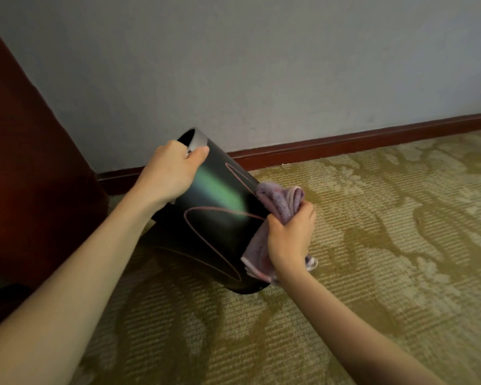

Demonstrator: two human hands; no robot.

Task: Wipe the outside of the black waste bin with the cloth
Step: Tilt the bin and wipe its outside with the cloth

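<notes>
Tilting away toward the wall, the black waste bin [206, 218] leans with its base low on the patterned olive carpet [372, 245], its open rim lifted toward the grey wall [261, 65]; whether the base actually touches the carpet I cannot tell. The left hand [170, 173] is clamped over the rim at the top, thumb lying along the outer side and fingers curled inside the mouth. The right hand [289, 234] is closed tight around a bunched lilac cloth [278, 204], which is pressed against the bin's right-hand flank, part of it puffing out above the fist and part hanging below it. A green sheen and thin pink curved lines show on the bin's glossy side. A dark red skirting board [345, 143] runs along the foot of the wall, and a reddish-brown wooden panel [25, 162] stands at the left.
</notes>
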